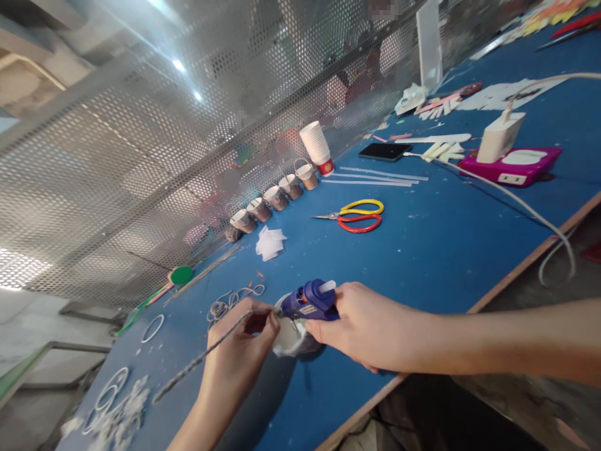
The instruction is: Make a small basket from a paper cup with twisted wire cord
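Note:
My right hand (352,326) is wrapped round a blue glue gun (307,302) with a white glue stick at its back. Its nozzle points left, at the fingertips of my left hand (241,344). Between thumb and fingers, my left hand pinches a grey twisted cord (201,358), whose free end hangs toward the lower left. Just under the glue gun, a pale cup (288,341) stands on the blue table, partly covered by the gun and my right hand. Loose thin string (230,307) lies behind my left hand.
Yellow-and-red scissors (359,216), white pieces (270,243) and clear sticks (375,178) lie beyond the hands. Small cups (276,197) and stacked paper cups (315,145) line the mesh panel (188,144). At right are a phone (385,151), a magenta power strip (511,168) and a cable.

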Demonstrator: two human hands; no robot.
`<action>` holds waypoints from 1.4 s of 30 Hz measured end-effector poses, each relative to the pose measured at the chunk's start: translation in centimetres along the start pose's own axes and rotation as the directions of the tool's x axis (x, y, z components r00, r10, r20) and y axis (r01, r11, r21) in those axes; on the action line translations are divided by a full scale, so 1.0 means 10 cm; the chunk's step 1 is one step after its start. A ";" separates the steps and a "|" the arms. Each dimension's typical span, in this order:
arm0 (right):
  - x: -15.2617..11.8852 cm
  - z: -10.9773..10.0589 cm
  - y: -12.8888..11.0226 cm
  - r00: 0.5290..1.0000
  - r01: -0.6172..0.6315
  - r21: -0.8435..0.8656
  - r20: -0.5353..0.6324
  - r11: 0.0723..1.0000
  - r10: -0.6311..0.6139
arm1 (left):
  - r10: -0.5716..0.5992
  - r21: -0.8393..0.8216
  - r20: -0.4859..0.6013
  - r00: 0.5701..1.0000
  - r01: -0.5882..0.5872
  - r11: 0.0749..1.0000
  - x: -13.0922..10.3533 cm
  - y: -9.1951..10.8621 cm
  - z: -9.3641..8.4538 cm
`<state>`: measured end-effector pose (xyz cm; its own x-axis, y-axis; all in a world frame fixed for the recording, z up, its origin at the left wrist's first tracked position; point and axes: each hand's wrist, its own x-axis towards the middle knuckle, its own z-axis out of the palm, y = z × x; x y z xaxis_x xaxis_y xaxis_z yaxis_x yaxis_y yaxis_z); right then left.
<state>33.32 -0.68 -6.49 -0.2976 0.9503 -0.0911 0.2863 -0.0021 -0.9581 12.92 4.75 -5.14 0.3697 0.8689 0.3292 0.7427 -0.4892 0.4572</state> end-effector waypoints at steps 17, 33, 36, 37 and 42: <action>0.01 0.01 -0.04 0.998 -0.069 -0.041 -0.005 0.997 0.069 | -0.005 0.032 -0.018 1.000 0.006 0.999 -0.01 0.08 -0.01; 0.03 0.04 -0.02 0.997 -0.082 0.001 0.013 0.997 0.082 | -0.009 0.013 -0.004 1.000 0.009 1.000 -0.01 0.05 -0.01; 0.02 0.02 -0.04 0.996 -0.089 0.005 0.013 0.996 0.089 | -0.009 0.020 -0.010 1.000 0.009 1.000 -0.01 0.04 0.00; 0.02 0.02 -0.05 0.996 -0.086 0.013 0.015 0.996 0.086 | -0.010 0.020 -0.011 1.000 0.010 1.000 -0.01 0.04 0.00; 0.03 0.02 -0.04 0.998 -0.061 -0.001 0.013 0.998 0.061 | -0.011 -0.001 -0.007 1.000 0.011 1.000 -0.01 0.04 0.00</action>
<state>32.95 -0.49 -6.16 -0.2915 0.9443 -0.1529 0.3045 -0.0598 -0.9506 13.17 4.48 -5.04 0.3574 0.8738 0.3296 0.7465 -0.4794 0.4614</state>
